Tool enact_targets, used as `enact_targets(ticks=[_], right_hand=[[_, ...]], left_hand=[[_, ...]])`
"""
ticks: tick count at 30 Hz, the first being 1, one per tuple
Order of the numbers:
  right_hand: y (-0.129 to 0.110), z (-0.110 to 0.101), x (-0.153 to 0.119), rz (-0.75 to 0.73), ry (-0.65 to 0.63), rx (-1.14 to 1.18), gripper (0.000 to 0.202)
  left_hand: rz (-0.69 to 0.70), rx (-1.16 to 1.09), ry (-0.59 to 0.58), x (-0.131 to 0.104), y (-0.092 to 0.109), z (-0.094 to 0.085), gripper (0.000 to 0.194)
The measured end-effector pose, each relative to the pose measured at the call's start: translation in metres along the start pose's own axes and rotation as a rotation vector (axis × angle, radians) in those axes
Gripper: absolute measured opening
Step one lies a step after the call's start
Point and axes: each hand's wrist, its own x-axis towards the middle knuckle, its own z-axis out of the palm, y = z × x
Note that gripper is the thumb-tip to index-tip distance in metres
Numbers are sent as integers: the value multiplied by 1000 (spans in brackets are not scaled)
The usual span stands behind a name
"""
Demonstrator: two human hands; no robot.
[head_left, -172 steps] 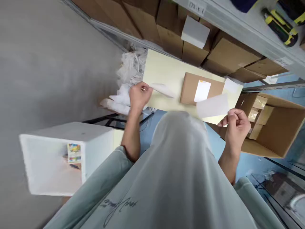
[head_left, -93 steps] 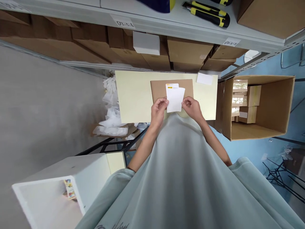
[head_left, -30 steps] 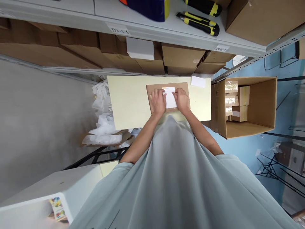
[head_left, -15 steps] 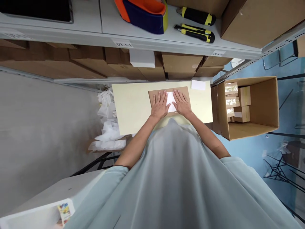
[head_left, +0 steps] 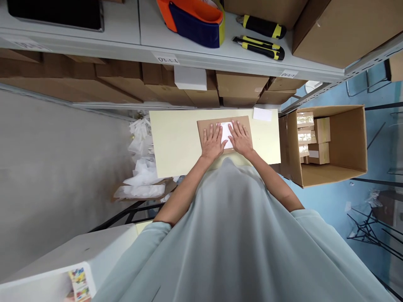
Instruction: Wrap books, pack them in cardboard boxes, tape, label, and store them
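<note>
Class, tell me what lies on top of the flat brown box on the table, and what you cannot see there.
On the brown box is a white label, partly covered by the left hand and right hand, which rest there. What lies beneath all three is hidden.

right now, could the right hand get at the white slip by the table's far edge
Probably yes: the right hand lies flat on the brown package, the white slip is farther off to the right, and nothing visible covers it or blocks the way.
</note>
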Motion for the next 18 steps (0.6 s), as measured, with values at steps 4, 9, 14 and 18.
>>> enact_targets(ticks=[4,9,14,18], right_hand=[[1,2,0,-4,11,15,68],[-1,2,0,6,9,24,68],[-1,3,0,7,11,27,68],[0,4,0,6,22,34,68]], left_hand=[[-24,-11,2,0,2,3,79],[-45,-17,1,1,5,4,80],[-51,-19,21,0,7,4,80],[-53,-23,34,-1,8,4,79]])
